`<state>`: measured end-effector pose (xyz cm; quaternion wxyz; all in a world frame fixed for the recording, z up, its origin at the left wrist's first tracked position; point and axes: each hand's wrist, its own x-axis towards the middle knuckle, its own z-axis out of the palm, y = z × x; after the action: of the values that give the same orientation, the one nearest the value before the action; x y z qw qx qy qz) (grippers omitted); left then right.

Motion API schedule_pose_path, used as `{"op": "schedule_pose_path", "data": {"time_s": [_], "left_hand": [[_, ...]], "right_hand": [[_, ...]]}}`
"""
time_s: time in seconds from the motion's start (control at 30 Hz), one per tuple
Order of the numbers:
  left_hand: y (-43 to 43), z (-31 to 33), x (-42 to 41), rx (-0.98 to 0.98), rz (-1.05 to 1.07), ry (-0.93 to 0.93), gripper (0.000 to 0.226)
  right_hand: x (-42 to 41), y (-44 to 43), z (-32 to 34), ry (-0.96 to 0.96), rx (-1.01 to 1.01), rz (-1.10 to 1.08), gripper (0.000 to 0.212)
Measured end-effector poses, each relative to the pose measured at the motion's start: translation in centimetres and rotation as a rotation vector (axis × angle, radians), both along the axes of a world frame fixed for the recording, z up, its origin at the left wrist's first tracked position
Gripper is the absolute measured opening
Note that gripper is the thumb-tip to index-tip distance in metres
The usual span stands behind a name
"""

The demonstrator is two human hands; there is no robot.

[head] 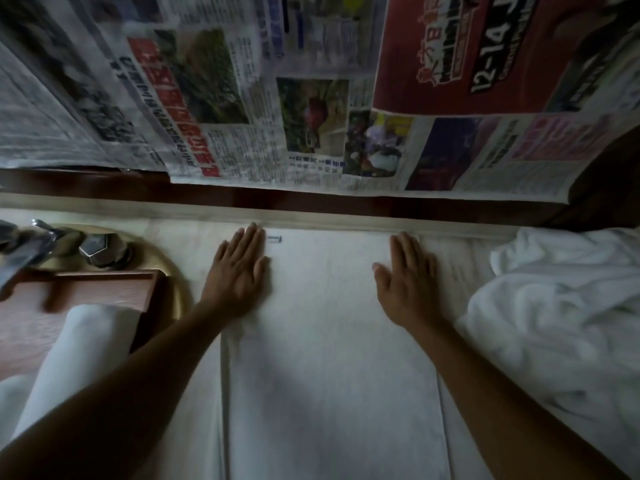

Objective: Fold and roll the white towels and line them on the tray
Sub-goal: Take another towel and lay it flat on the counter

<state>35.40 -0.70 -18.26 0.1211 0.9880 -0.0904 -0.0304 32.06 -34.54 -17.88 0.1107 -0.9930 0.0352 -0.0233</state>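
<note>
A folded towel [329, 358] lay flat, not yet rolled. The left hand [239, 271] and right hand [408, 282] pressed it with straight fingers, gripping nothing. One roll [79, 348] rested on the tray [104, 289] at left; an unfolded heap [561, 306] lay at right.

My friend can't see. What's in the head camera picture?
A left hand and right hand press flat on a folded white towel. A rolled white towel lies on the brown wooden tray; crumpled white towels heap at right.

Matt cloth towel [329, 341]; glossy wood tray [86, 292]; shiny metal tap [31, 244].
</note>
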Motion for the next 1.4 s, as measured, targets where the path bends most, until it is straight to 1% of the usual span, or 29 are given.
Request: {"op": "schedule_pose_path", "data": {"time_s": [0.1, 0.17, 0.23, 0.3, 0.33, 0.4, 0.43, 0.47, 0.53, 0.6, 0.7, 0.8, 0.87, 0.93, 1.0, 1.07, 1.13, 1.23, 1.3, 1.4], "left_hand": [[-0.2, 0.2, 1.1, 0.052, 0.002, 0.018, 0.065], [-0.7, 1.0, 0.8, 0.099, 0.035, 0.015, 0.067], [-2.1, 2.4, -1.5, 0.092, 0.067, -0.049, 0.067], [-5.0, 3.7, -5.9, 0.002, 0.088, -0.115, 0.068], [-6.9, 4.0, -8.6, -0.067, 0.074, -0.119, 0.068], [-9.6, 3.4, -14.3, -0.200, 0.019, -0.062, 0.062], [-10.0, 2.7, -16.4, -0.229, -0.013, -0.030, 0.061], [-9.6, 2.0, -18.1, -0.206, -0.042, -0.017, 0.062], [-7.0, 0.8, -19.1, -0.114, -0.059, -0.058, 0.062], [-3.9, 0.4, -18.7, -0.088, -0.028, -0.091, 0.062], [0.1, 0.2, -17.8, -0.057, 0.041, -0.079, 0.062], [1.6, 0.7, -18.4, -0.044, 0.091, -0.053, 0.066], [0.1, 1.4, -20.7, -0.081, 0.066, -0.083, 0.064], [-3.3, 1.9, -24.4, -0.131, 0.018, -0.114, 0.064], [-6.7, 1.5, -28.8, -0.195, -0.036, -0.090, 0.062], [-7.4, 0.9, -31.7, -0.204, -0.062, -0.071, 0.061], [-5.1, 0.6, -32.5, -0.154, -0.082, -0.077, 0.061], [-0.4, 0.3, -31.8, -0.111, -0.015, -0.079, 0.061], [2.1, 0.1, -31.5, -0.162, 0.058, -0.043, 0.061], [4.1, 0.3, -33.1, -0.203, 0.045, -0.030, 0.062]], "right_hand": [[0.8, 0.1, 0.4, 0.031, 0.028, -0.010, 0.078], [0.3, 0.3, 1.0, 0.046, 0.035, -0.002, 0.078], [-1.5, 0.9, 1.6, -0.014, 0.036, 0.016, 0.074], [-4.7, 2.7, 1.9, -0.104, 0.053, 0.049, 0.069], [-6.7, 4.1, 1.6, -0.133, 0.077, 0.073, 0.067], [-11.2, 6.7, 1.1, -0.123, 0.097, 0.152, 0.064], [-13.1, 7.3, 0.7, -0.108, 0.071, 0.195, 0.062], [-14.5, 7.2, 0.3, -0.103, 0.036, 0.228, 0.059], [-15.3, 5.1, -0.1, -0.129, 0.020, 0.238, 0.057], [-14.6, 2.2, -0.5, -0.157, 0.003, 0.196, 0.056], [-13.6, -1.5, -0.9, -0.125, -0.015, 0.138, 0.056], [-14.7, -2.0, -0.1, -0.162, 0.042, 0.036, 0.058], [-17.6, 0.4, 0.9, -0.221, 0.082, 0.013, 0.058], [-22.0, 4.5, 1.5, -0.234, 0.142, 0.032, 0.059], [-26.6, 8.0, 1.2, -0.165, 0.154, 0.103, 0.060], [-29.5, 9.0, 0.5, -0.126, 0.082, 0.174, 0.059], [-30.1, 7.1, 0.3, -0.124, 0.035, 0.200, 0.057], [-29.9, 2.8, 0.2, -0.159, 0.028, 0.091, 0.054], [-29.9, 0.3, 0.0, -0.146, 0.020, 0.015, 0.052], [-30.9, -1.1, 0.1, -0.143, 0.016, -0.043, 0.055]]}}
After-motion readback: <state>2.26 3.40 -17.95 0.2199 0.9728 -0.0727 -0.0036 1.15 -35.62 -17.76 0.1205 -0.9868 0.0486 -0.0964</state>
